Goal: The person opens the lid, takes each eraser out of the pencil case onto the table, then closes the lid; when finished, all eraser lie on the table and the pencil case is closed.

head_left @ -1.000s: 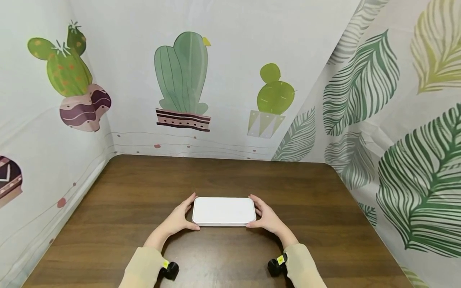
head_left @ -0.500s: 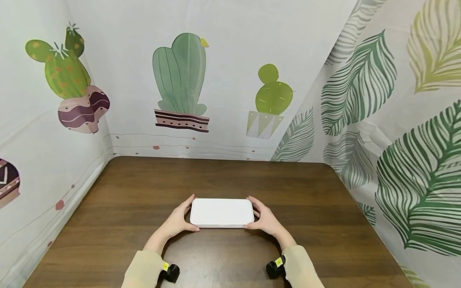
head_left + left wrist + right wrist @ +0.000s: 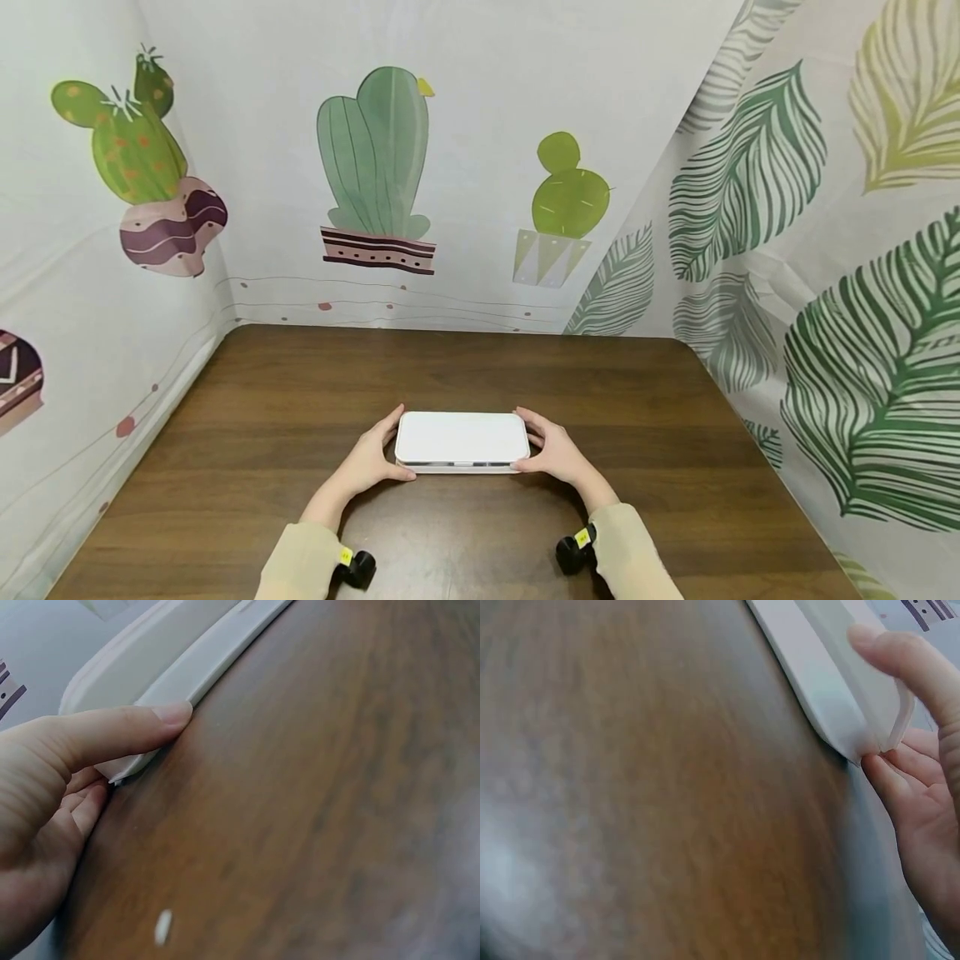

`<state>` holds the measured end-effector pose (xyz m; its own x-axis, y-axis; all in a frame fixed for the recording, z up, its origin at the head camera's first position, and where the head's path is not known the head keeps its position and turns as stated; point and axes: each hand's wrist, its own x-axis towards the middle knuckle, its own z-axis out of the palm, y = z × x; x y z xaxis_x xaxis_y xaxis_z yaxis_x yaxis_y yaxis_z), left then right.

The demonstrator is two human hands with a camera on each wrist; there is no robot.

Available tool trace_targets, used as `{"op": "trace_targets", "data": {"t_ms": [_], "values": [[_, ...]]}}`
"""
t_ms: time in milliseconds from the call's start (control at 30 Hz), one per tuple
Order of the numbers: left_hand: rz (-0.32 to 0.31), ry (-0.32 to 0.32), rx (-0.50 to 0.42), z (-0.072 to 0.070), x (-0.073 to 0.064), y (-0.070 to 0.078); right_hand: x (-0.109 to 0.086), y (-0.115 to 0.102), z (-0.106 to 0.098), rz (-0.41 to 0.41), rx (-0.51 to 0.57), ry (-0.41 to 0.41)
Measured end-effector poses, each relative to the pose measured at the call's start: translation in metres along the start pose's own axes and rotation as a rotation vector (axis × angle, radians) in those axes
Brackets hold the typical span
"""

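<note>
At the near edge of the table (image 3: 225,467), your cuffs carry small yellow tags (image 3: 344,553), their print too small to read. Your left hand (image 3: 367,463) and right hand (image 3: 558,457) grip the ends of the white box (image 3: 461,437), thumbs at its near corners; its lid appears slightly raised. Beyond hang cactus and leaf curtains (image 3: 825,250).

A plain white box (image 3: 462,440) lies on the dark brown wood-grain tabletop (image 3: 465,375), backed by white cactus-print cloth (image 3: 375,167).
</note>
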<state>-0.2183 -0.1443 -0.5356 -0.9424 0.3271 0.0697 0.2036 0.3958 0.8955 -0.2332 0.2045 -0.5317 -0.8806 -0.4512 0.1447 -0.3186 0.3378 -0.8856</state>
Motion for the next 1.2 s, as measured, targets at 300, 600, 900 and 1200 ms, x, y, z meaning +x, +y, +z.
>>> {"op": "trace_targets", "data": {"t_ms": [300,600,900,1200], "values": [[-0.025,0.009,-0.013,0.001,-0.002,-0.001,0.001,-0.002,-0.004,-0.030,-0.014,0.022],[-0.009,0.002,-0.032,0.000,-0.002,-0.003,-0.006,0.005,-0.009,-0.102,-0.010,0.095],[0.004,0.004,-0.048,-0.001,-0.002,-0.005,-0.004,0.002,-0.011,-0.122,0.036,0.111],[-0.003,-0.002,-0.082,-0.003,-0.002,-0.003,0.004,0.004,-0.016,-0.124,-0.005,0.101]]}}
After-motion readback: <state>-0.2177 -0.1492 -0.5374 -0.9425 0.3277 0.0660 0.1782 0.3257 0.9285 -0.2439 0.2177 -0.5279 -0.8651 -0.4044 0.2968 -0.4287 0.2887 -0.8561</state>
